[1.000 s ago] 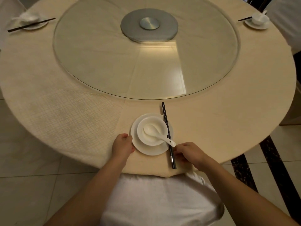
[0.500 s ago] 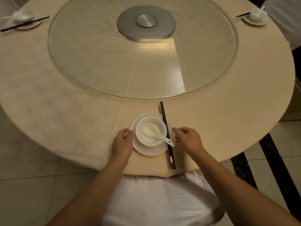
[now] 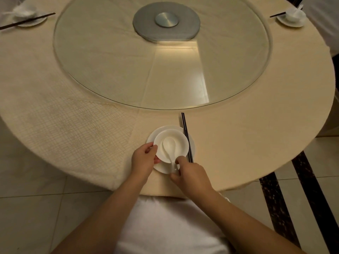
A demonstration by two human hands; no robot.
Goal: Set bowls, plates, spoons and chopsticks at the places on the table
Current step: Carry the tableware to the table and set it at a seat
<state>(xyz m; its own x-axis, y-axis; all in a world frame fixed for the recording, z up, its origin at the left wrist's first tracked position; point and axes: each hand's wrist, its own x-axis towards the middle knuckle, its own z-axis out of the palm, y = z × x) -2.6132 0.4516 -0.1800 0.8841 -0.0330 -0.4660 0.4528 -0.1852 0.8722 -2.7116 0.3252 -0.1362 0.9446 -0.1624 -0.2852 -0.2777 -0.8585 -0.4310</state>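
Head view, left hand (image 3: 145,158) gripping bowl (image 3: 171,146) rim, right hand (image 3: 189,174) pinching spoon (image 3: 169,151) handle, hiding chopsticks' (image 3: 186,136) near ends

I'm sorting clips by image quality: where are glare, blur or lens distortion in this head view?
Head view: dim, warm light; a bright reflected patch glares on the glass turntable; wide-angle bending curves the round table edge; the far-left place setting is smeared; the spoon and both hands stay fairly sharp.
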